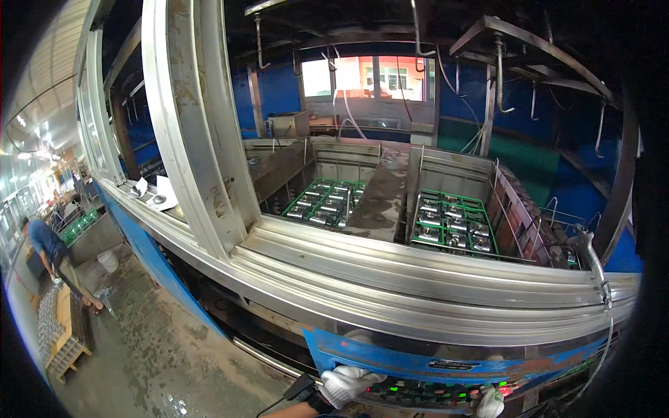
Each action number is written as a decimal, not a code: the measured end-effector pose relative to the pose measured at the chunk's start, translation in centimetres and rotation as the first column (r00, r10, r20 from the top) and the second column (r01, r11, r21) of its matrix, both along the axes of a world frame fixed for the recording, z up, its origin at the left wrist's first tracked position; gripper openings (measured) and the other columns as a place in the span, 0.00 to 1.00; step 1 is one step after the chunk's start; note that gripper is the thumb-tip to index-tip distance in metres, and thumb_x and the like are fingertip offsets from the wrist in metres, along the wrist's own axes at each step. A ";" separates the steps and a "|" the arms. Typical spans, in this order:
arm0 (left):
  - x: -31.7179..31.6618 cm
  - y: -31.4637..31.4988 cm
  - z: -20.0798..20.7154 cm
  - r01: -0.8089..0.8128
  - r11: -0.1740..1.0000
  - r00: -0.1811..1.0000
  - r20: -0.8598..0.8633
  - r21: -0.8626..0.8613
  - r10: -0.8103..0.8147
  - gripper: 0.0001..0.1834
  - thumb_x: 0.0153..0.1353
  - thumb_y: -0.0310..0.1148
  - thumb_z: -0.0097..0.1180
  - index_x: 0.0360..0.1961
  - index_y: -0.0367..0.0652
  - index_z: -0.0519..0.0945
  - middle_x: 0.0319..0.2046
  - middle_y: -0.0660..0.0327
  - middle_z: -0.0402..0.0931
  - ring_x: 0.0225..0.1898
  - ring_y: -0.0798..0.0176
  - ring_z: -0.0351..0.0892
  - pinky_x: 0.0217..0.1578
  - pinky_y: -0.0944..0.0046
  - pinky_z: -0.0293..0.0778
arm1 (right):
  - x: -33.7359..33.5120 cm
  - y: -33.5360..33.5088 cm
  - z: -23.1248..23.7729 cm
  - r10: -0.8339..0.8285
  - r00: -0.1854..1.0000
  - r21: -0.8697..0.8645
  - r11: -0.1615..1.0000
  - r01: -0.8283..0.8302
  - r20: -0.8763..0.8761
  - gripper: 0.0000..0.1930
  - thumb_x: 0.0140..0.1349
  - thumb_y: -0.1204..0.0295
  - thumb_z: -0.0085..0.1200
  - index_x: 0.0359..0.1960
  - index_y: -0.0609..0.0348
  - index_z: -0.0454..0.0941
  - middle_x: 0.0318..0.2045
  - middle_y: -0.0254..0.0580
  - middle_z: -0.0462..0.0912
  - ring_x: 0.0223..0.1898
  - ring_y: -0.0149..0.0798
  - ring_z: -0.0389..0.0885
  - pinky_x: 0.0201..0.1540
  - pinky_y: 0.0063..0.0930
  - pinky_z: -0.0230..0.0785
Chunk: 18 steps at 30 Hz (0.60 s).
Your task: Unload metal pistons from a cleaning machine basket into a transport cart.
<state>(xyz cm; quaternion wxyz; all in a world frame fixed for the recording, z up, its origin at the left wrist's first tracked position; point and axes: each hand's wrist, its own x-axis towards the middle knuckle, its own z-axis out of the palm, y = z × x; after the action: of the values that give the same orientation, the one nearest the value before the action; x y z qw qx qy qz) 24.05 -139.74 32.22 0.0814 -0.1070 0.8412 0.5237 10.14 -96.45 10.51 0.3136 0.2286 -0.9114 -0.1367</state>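
A white work glove covers my left hand (347,385), which is curled at the lower edge of a blue metal panel (418,359), seemingly gripping it; a dark band circles that wrist. Under the panel runs a row of controls (425,393) with green and red lit displays. My right hand (490,404), gloved in white too, is at the right part of this row, close to a red light. Its fingers point up toward the controls, but the frame's lower edge cuts it off and their exact hold is unclear.
Beyond the metal sill (418,285) are two tanks holding green racks (456,223) of shiny metal parts. Hooks (500,76) hang overhead. A thick metal post (188,125) rises on the left. A person (49,244) bends over stacked parts (59,320) on the wet floor (153,348).
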 end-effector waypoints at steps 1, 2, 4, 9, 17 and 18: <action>0.0 -0.1 -0.2 0.023 1.000 1.000 -0.013 -0.020 -0.024 0.18 0.66 0.45 0.50 0.49 0.45 0.78 0.39 0.58 0.81 0.39 0.59 0.77 0.44 0.63 0.72 | 0.2 0.1 0.1 0.003 1.000 -0.007 1.000 -0.003 0.007 0.14 0.61 0.70 0.48 0.47 0.61 0.74 0.23 0.39 0.77 0.22 0.40 0.76 0.21 0.34 0.69; -0.1 -0.1 -0.2 0.048 0.998 0.999 -0.025 -0.039 -0.049 0.18 0.66 0.45 0.51 0.49 0.45 0.78 0.39 0.59 0.81 0.38 0.60 0.77 0.43 0.63 0.72 | 0.2 0.1 0.1 -0.002 1.000 -0.008 1.000 0.002 0.014 0.14 0.61 0.70 0.48 0.47 0.61 0.74 0.23 0.39 0.77 0.22 0.40 0.76 0.21 0.33 0.69; -0.2 0.0 -2.4 -0.010 1.000 0.994 -0.111 0.007 0.010 0.18 0.66 0.45 0.51 0.48 0.45 0.78 0.38 0.60 0.81 0.38 0.61 0.76 0.42 0.63 0.72 | 0.1 0.0 0.3 0.000 1.000 -0.013 1.000 0.000 0.024 0.14 0.61 0.71 0.48 0.48 0.61 0.74 0.23 0.39 0.76 0.22 0.40 0.76 0.21 0.33 0.69; -0.4 -0.7 -4.4 0.071 0.997 0.970 -0.234 -0.004 -0.070 0.17 0.65 0.45 0.52 0.47 0.45 0.79 0.38 0.60 0.81 0.37 0.61 0.77 0.42 0.63 0.72 | -0.2 -0.4 0.3 0.014 0.999 -0.018 1.000 -0.013 0.044 0.14 0.61 0.71 0.48 0.48 0.61 0.74 0.23 0.39 0.76 0.22 0.39 0.76 0.21 0.33 0.69; -0.4 -0.6 -3.1 0.029 0.999 0.998 -0.062 -0.013 -0.030 0.17 0.65 0.45 0.51 0.47 0.46 0.79 0.39 0.58 0.81 0.41 0.59 0.78 0.44 0.63 0.72 | -0.4 -0.6 1.1 0.052 0.998 -0.045 0.998 -0.049 0.046 0.15 0.61 0.71 0.48 0.48 0.61 0.73 0.23 0.39 0.76 0.22 0.39 0.76 0.21 0.33 0.69; -0.3 -0.4 -3.1 0.033 0.999 0.998 -0.061 -0.012 -0.034 0.17 0.65 0.45 0.51 0.47 0.46 0.79 0.39 0.58 0.81 0.41 0.59 0.78 0.44 0.63 0.72 | -0.3 -0.5 1.2 0.055 0.997 -0.047 0.997 -0.053 0.045 0.15 0.61 0.71 0.48 0.48 0.61 0.73 0.23 0.39 0.76 0.22 0.39 0.76 0.21 0.33 0.69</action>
<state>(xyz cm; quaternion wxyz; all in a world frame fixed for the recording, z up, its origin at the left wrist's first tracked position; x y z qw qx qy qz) 23.71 -140.09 29.16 0.0636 -0.0771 0.8478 0.5207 9.87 -96.98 11.70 0.3013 0.2491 -0.9148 -0.1018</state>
